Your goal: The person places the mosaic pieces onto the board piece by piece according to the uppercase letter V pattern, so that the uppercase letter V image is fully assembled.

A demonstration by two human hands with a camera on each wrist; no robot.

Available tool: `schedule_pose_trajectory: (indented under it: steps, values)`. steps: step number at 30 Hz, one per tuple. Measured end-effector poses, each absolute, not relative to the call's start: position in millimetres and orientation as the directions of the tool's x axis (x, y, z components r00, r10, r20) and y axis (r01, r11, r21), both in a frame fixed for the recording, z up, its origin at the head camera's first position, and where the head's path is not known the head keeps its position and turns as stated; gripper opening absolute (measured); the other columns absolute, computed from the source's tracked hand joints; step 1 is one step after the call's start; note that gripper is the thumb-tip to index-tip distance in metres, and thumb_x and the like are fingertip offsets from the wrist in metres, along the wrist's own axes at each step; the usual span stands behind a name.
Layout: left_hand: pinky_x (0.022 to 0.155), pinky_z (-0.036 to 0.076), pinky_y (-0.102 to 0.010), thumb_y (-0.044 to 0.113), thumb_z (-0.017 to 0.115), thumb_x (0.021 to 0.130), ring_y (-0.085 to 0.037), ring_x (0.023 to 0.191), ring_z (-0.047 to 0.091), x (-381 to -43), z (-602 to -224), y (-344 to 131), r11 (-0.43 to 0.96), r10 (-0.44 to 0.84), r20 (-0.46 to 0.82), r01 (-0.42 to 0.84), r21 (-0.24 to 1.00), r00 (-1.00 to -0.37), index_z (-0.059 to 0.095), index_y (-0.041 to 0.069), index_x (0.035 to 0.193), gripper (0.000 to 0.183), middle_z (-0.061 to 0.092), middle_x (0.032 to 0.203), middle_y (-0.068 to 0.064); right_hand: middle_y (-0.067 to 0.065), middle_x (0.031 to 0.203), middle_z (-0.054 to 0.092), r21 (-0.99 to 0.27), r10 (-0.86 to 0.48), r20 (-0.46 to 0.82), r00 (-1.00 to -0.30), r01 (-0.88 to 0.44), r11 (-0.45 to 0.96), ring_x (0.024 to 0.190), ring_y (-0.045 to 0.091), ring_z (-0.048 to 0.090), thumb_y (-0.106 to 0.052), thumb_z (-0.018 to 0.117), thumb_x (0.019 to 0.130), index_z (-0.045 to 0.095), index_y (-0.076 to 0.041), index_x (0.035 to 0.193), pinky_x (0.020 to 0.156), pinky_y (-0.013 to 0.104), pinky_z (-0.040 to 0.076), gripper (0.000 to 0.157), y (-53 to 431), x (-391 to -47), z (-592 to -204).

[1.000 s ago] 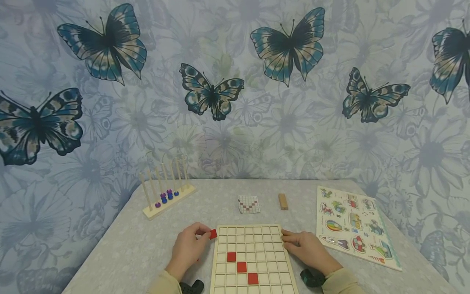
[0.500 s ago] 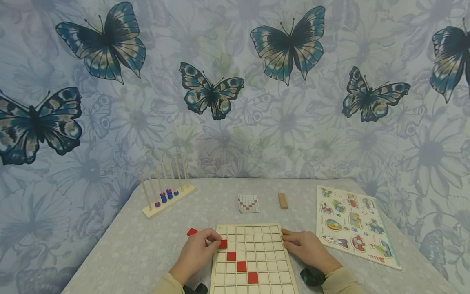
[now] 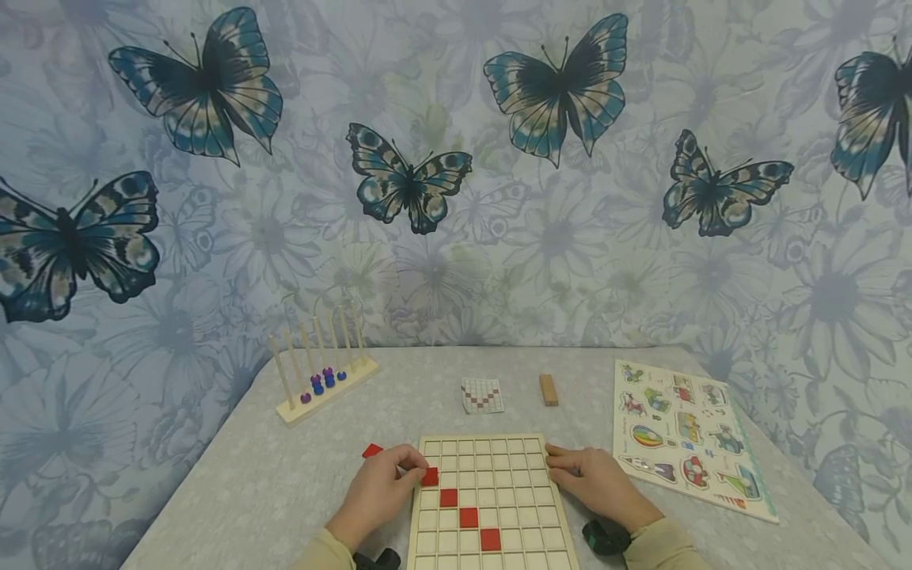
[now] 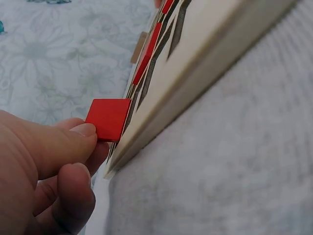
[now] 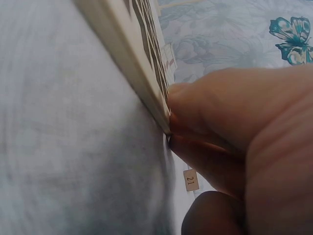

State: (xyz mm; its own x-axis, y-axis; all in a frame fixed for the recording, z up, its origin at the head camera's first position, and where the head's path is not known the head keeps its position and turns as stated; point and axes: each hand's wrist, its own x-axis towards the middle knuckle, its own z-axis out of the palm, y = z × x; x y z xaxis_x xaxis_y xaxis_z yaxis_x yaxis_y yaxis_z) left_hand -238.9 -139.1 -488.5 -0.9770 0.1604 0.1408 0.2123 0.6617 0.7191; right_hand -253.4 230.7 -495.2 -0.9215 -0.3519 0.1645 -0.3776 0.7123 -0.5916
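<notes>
My left hand [image 3: 381, 489] pinches a red square tile [image 4: 108, 120] between thumb and fingertips. In the head view the held tile overlaps a cell at the left edge of the wooden grid board [image 3: 513, 485]. A diagonal row of red tiles [image 3: 469, 518] runs down and to the right from it. Another red tile [image 3: 372, 450] lies on the table just beyond my left hand, partly hidden by it. My right hand [image 3: 594, 483] grips the board's right rim, its thumb [image 5: 183, 93] over the edge; its lower fingers are partly out of sight.
Behind the board lie a small card with a grid pattern [image 3: 482, 396] and a wooden block [image 3: 549, 390]. A peg stand with beads [image 3: 335, 385] stands at the back left. To the right is a picture puzzle board [image 3: 684, 431].
My left hand has carried the red tile rightward from beside the board onto its left edge, uncovering another tile on the table. The right hand stays at the right rim.
</notes>
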Motion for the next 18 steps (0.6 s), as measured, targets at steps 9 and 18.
schedule_pose_trajectory:
  steps: [9,18]
  values:
    - [0.061,0.046,-0.025,0.024,0.075,0.095,-0.006,0.072,0.055,-240.1,-490.1,-139.9,0.664,0.176,0.139,0.222,0.714,-0.975,0.070,0.025,0.093,0.005,0.067,0.085,0.014,-0.001,0.140,0.066,-0.587,-0.343,0.172,-0.924,-0.375,0.717,0.129,0.035,0.062,-0.036,0.072,0.096,0.076,-0.016,0.124,0.103,0.056,0.048,0.034,231.0,-254.7,-497.6]
    - [0.060,0.046,-0.024,0.023,0.075,0.095,-0.006,0.073,0.056,-241.3,-491.9,-141.0,0.663,0.196,0.147,0.241,0.709,-0.970,0.071,0.024,0.093,0.005,0.067,0.085,0.014,0.000,0.139,0.066,-0.581,-0.349,0.183,-0.919,-0.388,0.715,0.128,0.034,0.063,-0.035,0.072,0.096,0.076,-0.016,0.123,0.101,0.054,0.050,0.033,230.9,-255.4,-498.5]
